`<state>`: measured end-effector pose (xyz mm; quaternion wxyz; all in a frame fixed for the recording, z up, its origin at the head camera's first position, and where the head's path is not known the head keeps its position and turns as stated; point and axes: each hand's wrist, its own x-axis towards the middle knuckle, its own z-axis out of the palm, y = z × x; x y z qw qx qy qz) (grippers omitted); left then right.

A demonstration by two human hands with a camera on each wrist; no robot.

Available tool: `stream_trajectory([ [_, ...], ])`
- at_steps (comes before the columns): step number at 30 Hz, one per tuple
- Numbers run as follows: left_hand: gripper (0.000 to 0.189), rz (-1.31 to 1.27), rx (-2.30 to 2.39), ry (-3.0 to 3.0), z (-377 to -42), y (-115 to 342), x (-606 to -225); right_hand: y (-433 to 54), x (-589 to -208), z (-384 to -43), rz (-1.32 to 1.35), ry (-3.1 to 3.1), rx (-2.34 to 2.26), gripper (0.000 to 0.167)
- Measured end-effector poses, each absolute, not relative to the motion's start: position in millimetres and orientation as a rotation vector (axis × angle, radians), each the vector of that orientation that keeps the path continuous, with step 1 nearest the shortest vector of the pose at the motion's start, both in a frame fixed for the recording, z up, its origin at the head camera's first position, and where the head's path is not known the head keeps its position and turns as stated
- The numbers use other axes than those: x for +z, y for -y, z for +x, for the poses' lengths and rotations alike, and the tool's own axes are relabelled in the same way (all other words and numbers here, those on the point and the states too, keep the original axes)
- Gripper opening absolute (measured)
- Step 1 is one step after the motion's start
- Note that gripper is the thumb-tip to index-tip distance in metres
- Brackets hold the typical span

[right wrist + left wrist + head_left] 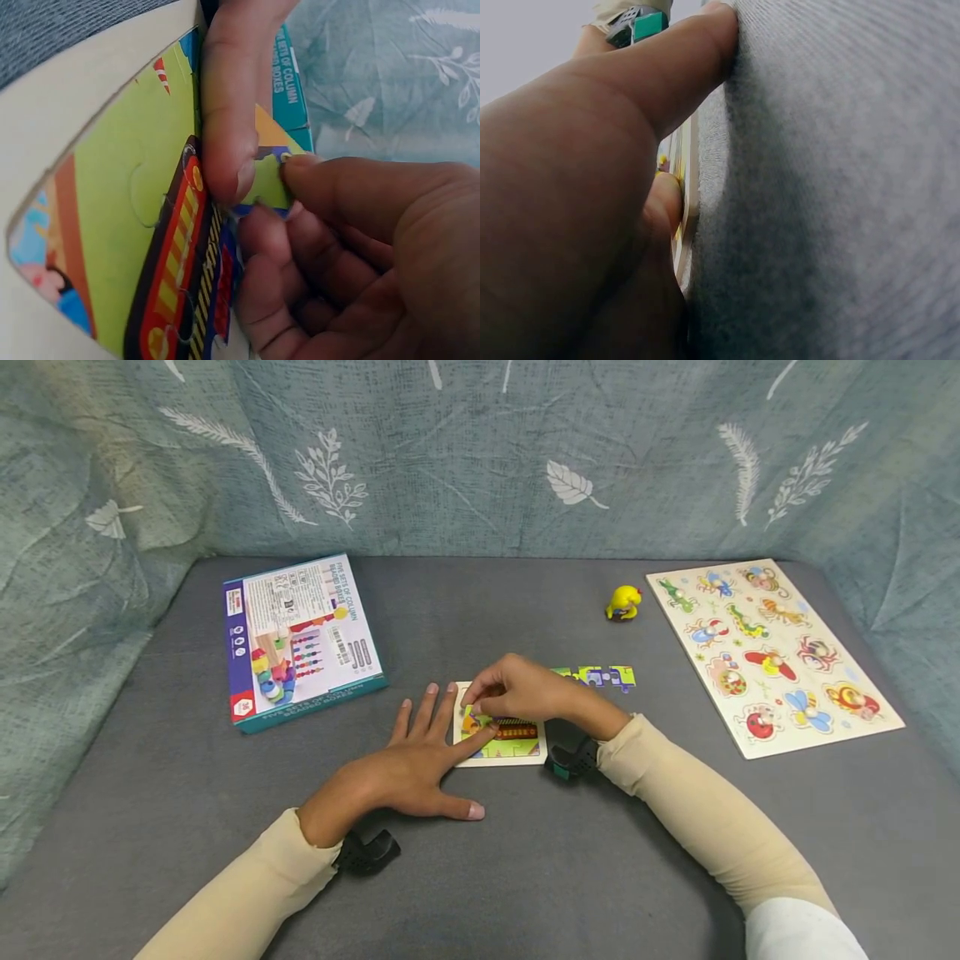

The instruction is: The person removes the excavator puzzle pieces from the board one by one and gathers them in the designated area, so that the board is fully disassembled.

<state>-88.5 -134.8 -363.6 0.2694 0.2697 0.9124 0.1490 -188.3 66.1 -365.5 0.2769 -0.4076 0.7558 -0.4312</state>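
Note:
A small framed jigsaw puzzle [498, 762] lies on the grey table, its picture showing a red and yellow track on green. My left hand [416, 774] is spread flat beside it, the index finger reaching over the frame and pressing on the picture. Its thumb [679, 64] rests on the cloth in the left wrist view. Over the puzzle's upper part, my right hand [517, 689] pinches a green, blue and orange puzzle piece [266, 176] between thumb and fingers, close to the left index fingertip. The right hand covers much of the puzzle's top in the head view.
Several loose puzzle pieces [622, 676] lie right of the puzzle, partly behind the right wrist. A yellow toy bird [623, 603] stands farther back. At the right is a wooden insect board [776, 672]; at the left, a bead toy box [303, 643]. A patterned curtain [480, 460] hangs behind.

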Motion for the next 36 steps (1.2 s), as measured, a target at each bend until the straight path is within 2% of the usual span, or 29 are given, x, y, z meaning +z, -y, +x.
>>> stream_trajectory([
  [36, 0.099, 0.678, 0.355, -2.466, -90, 132, -366, -100, -355, -191, -0.976, -2.208, -1.202, 0.017],
])
